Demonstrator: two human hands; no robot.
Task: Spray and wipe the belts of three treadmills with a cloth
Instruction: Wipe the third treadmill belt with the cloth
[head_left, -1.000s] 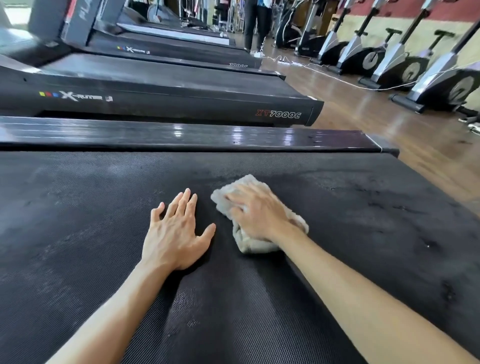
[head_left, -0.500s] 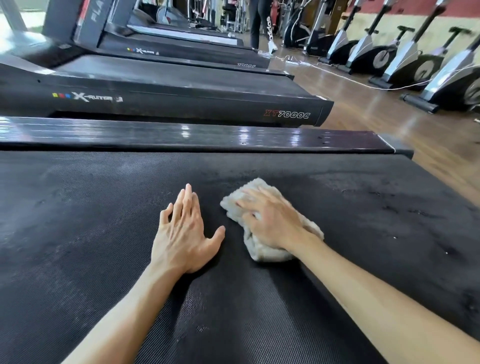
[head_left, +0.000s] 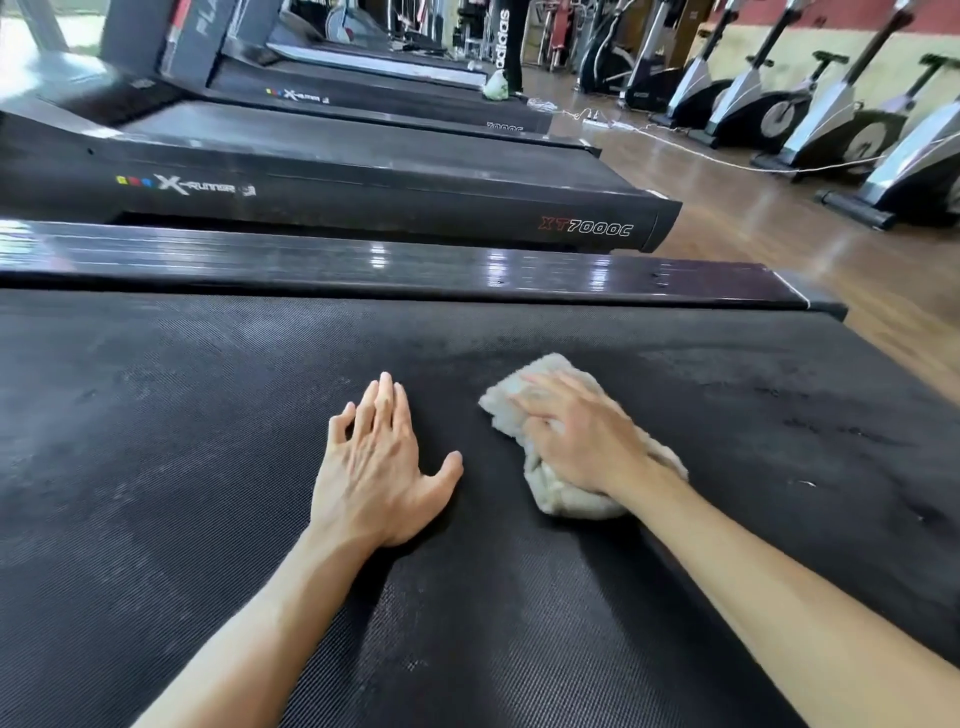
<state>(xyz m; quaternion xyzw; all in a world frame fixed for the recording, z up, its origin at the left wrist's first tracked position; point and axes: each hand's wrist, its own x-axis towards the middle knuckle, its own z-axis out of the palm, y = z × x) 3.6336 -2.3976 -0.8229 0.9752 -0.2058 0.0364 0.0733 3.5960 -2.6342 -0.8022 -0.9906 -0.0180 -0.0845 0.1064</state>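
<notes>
Belt (head_left: 182, 467) of the nearest treadmill fills most of the view: black, textured, with dusty grey smears and a few darker spots toward its right end. Everything below is placed relative to this belt.

Side rail (head_left: 395, 267), glossy black, runs along the belt's far edge, touching it. Beyond that rail: a second treadmill (head_left: 363, 202) marked X-Runner and XT7000C, parallel to the belt, then more treadmills further back. Wooden floor (head_left: 779, 223) off the belt's far right; a row of exercise bikes (head_left: 831, 119) stands on it, well apart from the belt, with a white cable lying in front of them.

Both forearms come in from the belt's near edge.

Left hand (head_left: 376, 467): flat on the belt near its middle, palm down, fingers straight and close together, thumb spread toward the cloth. Holds nothing.

Right hand (head_left: 576, 441): on top of the cloth, just right of the left hand, not touching it. Fingers lie over the cloth and press it onto the belt; slightly blurred, cannot tell whether the tips curl round its edge.

Cloth (head_left: 561, 501): pale beige, bunched up, sits on the belt right of centre, sticking out beyond the hand on the far and near sides.
</notes>
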